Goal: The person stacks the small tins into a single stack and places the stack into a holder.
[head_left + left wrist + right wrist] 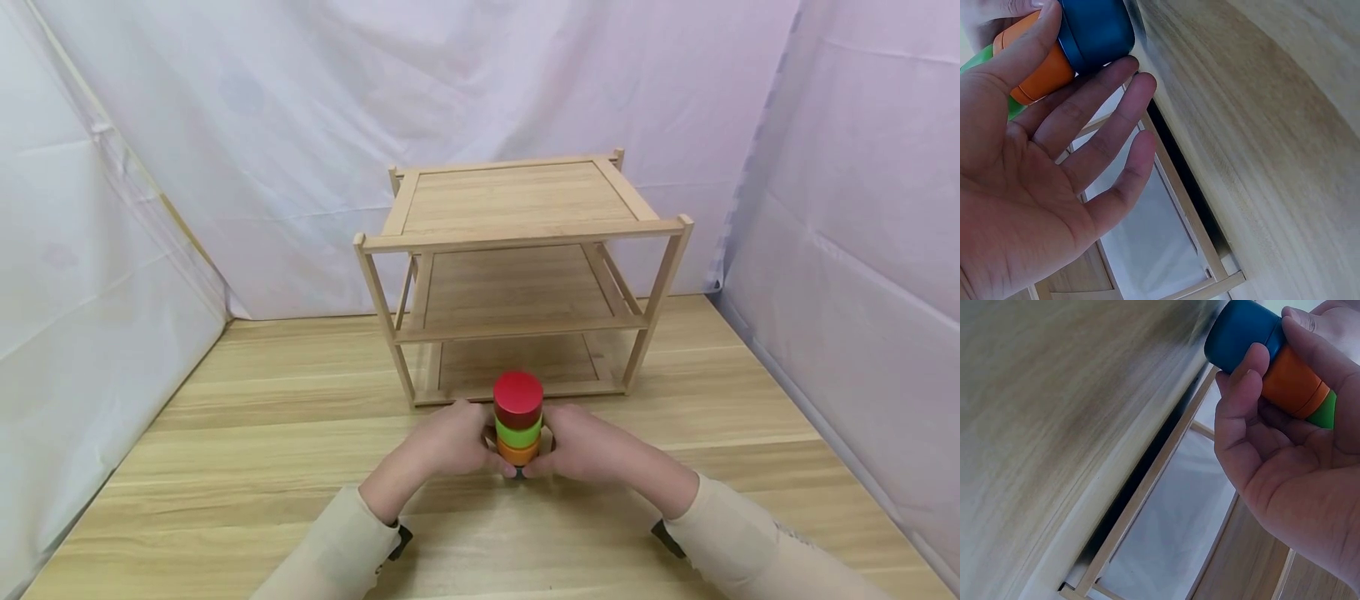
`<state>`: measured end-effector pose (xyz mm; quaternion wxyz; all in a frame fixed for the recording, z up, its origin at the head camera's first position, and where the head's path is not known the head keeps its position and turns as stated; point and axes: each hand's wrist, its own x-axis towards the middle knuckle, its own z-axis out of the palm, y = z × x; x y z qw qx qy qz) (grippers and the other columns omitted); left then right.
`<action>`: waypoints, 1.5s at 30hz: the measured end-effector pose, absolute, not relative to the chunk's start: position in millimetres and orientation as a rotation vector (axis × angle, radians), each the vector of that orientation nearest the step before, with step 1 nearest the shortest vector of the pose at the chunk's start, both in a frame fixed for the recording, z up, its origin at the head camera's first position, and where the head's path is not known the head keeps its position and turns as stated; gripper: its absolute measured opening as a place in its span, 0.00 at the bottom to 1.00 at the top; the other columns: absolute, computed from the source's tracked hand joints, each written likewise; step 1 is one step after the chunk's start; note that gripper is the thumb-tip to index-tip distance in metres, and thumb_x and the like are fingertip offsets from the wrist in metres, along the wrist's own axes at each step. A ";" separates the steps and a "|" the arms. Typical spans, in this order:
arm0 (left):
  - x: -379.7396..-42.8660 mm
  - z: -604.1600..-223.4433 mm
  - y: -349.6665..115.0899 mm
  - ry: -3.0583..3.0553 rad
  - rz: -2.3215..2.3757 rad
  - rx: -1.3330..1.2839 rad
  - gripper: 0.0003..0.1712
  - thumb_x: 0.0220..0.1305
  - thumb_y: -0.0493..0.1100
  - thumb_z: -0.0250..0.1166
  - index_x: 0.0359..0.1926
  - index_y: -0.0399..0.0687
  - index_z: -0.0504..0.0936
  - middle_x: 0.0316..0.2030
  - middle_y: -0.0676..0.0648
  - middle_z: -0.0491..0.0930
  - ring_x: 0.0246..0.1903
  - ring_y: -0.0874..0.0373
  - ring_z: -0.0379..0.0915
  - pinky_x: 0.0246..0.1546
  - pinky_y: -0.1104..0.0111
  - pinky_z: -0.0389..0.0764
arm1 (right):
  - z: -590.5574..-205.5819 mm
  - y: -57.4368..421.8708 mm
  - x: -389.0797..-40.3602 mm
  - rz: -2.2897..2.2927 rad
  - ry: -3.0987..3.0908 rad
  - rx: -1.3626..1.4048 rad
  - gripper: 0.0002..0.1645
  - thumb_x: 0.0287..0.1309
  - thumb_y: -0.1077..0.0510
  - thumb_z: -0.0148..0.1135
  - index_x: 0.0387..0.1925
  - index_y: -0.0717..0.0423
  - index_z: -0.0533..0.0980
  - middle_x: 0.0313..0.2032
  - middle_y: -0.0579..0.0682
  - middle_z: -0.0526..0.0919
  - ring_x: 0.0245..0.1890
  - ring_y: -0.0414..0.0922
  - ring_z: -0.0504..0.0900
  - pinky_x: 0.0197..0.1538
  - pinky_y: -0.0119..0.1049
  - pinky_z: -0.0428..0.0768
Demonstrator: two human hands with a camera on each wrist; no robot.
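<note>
Though wrist views miss its red top (pixel 518 393), both hands (pixel 456 440) (pixel 583 446) grip the stack (pixel 519 437) — upright.

Two grips close together, thumbs nearly meeting

The left forearm (pixel 395 483) and right forearm (pixel 660 477) slant inward from the lower edge. The left grip (pixel 456 439) pinches, thumb against forefinger, its outer fingers slightly fanned and gently bent. The right grip (pixel 582 442) faces it, thumb likewise opposed, fingers curled closer together.
</note>
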<state>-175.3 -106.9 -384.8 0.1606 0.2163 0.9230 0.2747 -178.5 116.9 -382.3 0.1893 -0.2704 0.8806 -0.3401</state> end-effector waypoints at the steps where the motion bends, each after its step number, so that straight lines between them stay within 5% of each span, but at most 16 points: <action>1: -175.2 -385.2 -106.9 2.634 0.786 0.620 0.27 0.54 0.54 0.84 0.53 0.59 0.86 0.47 0.56 0.91 0.43 0.62 0.88 0.47 0.65 0.86 | -383.1 117.0 -178.6 -0.957 2.473 -0.767 0.28 0.55 0.56 0.82 0.56 0.51 0.80 0.56 0.49 0.87 0.43 0.45 0.82 0.44 0.43 0.82; 12: -173.6 -387.1 -106.5 2.615 0.820 0.653 0.27 0.53 0.52 0.85 0.53 0.57 0.85 0.46 0.55 0.91 0.44 0.59 0.88 0.46 0.65 0.86 | -387.4 118.3 -177.5 -0.950 2.478 -0.786 0.30 0.55 0.55 0.82 0.58 0.51 0.80 0.56 0.48 0.87 0.51 0.42 0.83 0.58 0.51 0.83; 23: -173.8 -389.5 -106.2 2.615 0.827 0.625 0.27 0.54 0.51 0.85 0.54 0.58 0.85 0.47 0.57 0.90 0.44 0.62 0.87 0.48 0.65 0.86 | -386.5 117.4 -175.7 -0.961 2.463 -0.758 0.30 0.54 0.56 0.82 0.57 0.51 0.79 0.54 0.49 0.87 0.41 0.44 0.81 0.45 0.43 0.81; 45: -171.8 -391.7 -106.7 2.608 0.870 0.633 0.26 0.53 0.50 0.85 0.52 0.56 0.86 0.45 0.55 0.91 0.44 0.59 0.88 0.45 0.67 0.85 | -390.9 118.6 -175.6 -0.988 2.457 -0.787 0.30 0.55 0.55 0.82 0.58 0.50 0.79 0.54 0.48 0.87 0.46 0.45 0.82 0.46 0.44 0.82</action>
